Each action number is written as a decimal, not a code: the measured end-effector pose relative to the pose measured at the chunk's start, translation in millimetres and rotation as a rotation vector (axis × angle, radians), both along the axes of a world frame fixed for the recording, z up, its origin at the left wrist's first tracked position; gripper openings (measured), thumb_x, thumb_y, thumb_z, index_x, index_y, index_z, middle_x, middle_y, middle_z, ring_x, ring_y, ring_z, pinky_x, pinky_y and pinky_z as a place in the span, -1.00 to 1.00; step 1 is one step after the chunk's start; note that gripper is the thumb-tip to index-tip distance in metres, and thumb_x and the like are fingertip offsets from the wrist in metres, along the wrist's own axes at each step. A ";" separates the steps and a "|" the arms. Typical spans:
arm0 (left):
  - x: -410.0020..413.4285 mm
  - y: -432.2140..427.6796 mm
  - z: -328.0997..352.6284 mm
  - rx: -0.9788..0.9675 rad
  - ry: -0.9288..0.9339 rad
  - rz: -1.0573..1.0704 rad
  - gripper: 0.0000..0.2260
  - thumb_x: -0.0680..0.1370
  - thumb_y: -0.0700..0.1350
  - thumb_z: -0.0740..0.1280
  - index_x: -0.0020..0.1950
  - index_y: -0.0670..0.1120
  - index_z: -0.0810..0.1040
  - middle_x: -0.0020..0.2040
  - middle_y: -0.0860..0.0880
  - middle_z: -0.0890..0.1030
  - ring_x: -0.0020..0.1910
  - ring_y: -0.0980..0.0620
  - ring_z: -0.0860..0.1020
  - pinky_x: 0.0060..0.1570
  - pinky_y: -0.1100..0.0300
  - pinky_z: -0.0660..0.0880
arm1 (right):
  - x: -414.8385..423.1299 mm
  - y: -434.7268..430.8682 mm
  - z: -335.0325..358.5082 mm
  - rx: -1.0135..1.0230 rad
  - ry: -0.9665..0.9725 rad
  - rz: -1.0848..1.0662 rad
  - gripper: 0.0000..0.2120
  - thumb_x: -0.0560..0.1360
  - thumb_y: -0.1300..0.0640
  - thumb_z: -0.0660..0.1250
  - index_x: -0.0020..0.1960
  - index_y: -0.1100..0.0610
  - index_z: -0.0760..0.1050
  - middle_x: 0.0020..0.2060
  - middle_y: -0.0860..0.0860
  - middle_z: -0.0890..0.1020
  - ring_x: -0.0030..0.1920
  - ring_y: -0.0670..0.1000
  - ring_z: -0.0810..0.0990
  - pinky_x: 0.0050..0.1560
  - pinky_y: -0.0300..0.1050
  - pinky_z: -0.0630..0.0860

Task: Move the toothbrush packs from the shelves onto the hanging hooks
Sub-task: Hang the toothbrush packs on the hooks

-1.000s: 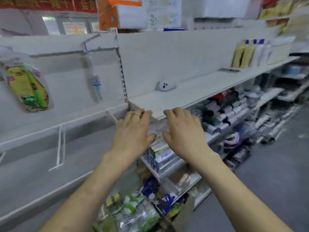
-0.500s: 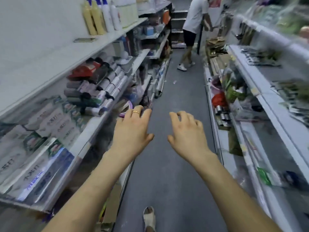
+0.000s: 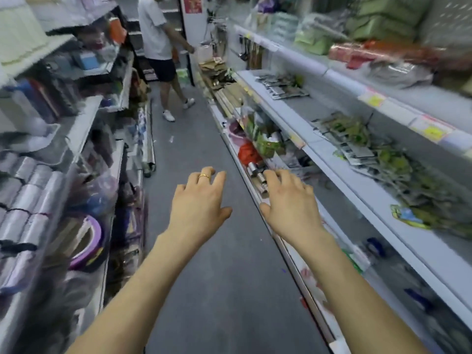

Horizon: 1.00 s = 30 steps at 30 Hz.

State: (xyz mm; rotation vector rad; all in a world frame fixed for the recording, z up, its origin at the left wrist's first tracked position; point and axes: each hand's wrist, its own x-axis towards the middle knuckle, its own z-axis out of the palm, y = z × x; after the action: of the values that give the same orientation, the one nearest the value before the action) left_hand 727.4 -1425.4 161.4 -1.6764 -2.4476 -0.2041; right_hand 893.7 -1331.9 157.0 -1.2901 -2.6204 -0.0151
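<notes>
In mid-aisle [image 3: 217, 290], left hand [image 3: 198, 203], right hand [image 3: 290, 203], swung rightward

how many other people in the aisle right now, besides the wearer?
1. A person in a white shirt and dark shorts stands at the far end of the aisle. Others could be hidden behind the shelving.
</notes>
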 end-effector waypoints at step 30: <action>-257.2 550.6 -62.1 -0.117 -0.068 -0.419 -0.51 0.50 0.15 0.43 0.35 0.02 0.42 0.38 -0.02 0.45 0.25 -0.14 0.49 -0.01 -0.05 0.51 | -184.2 473.7 -87.9 -0.226 0.057 -0.492 -0.48 0.60 -0.02 0.32 0.51 0.01 0.27 0.36 0.04 0.44 0.36 0.16 0.46 0.27 0.13 0.44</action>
State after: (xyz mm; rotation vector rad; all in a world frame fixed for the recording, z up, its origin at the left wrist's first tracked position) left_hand 470.2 -874.9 99.4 -2.2556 -2.1587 -0.1731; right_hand 709.5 -858.2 69.2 -1.9487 -2.2408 0.2402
